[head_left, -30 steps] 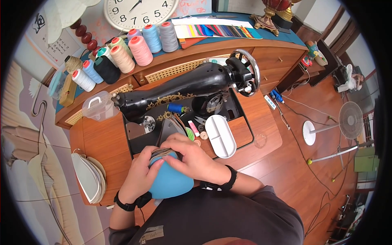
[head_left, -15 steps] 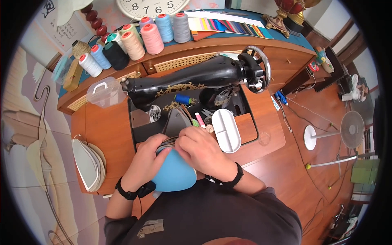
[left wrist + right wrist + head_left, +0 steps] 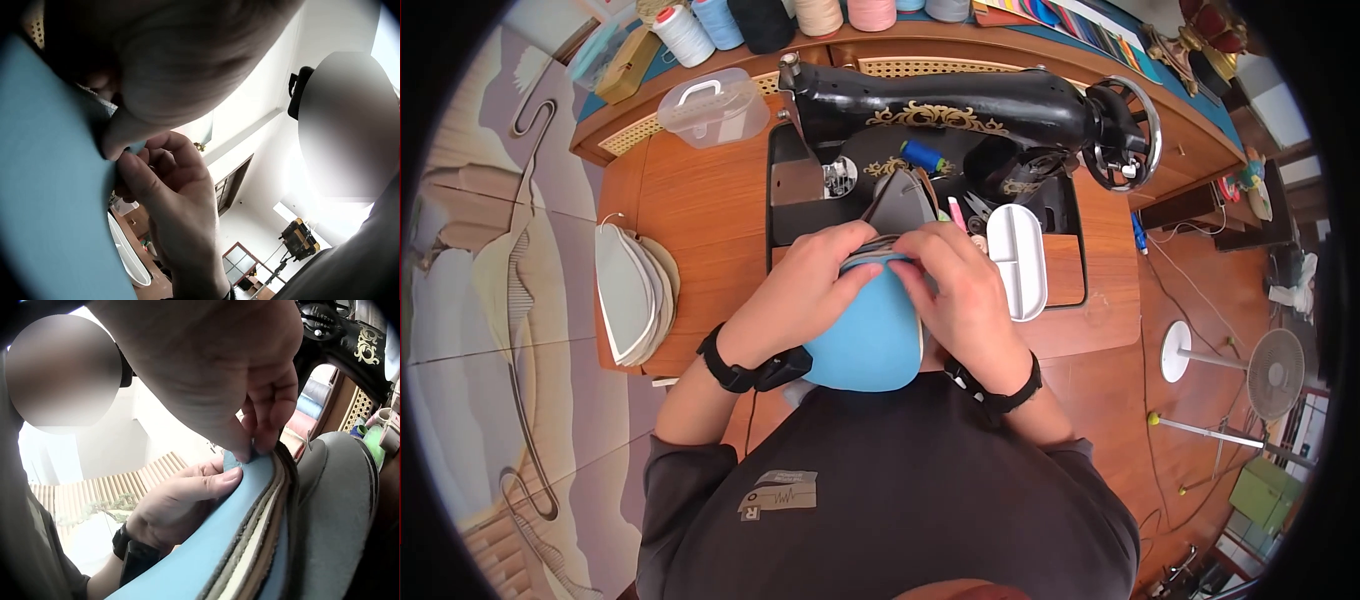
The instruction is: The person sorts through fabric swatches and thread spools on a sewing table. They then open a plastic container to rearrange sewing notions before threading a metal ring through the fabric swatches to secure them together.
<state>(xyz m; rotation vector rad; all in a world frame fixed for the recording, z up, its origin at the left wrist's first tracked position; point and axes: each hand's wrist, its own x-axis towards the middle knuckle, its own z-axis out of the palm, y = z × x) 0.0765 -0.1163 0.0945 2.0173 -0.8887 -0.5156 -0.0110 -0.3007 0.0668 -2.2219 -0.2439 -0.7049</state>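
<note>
Both hands hold a stack of curved sheets with a light blue piece (image 3: 865, 335) on top, near the person's chest. The left hand (image 3: 795, 295) grips the stack's upper left edge, thumb on the blue face. At the upper right edge, the right hand (image 3: 960, 290) pinches with thumb and fingers. In the right wrist view, the blue sheet (image 3: 206, 540) lies against grey, cream and brown layers, with the right fingertips at its top and the left thumb just below. A grey piece (image 3: 900, 205) stands beyond the hands.
A black sewing machine (image 3: 960, 105) spans the table behind the hands. Right of them lies a white divided tray (image 3: 1018, 262); a blue thread spool (image 3: 923, 156) is behind. Pale curved pieces (image 3: 630, 295) rest at left, near a clear box (image 3: 713, 108).
The head view has shifted, so the machine and table appear higher and farther right. The right hand's fingers have moved along the top edge; both hands still hold the stack.
</note>
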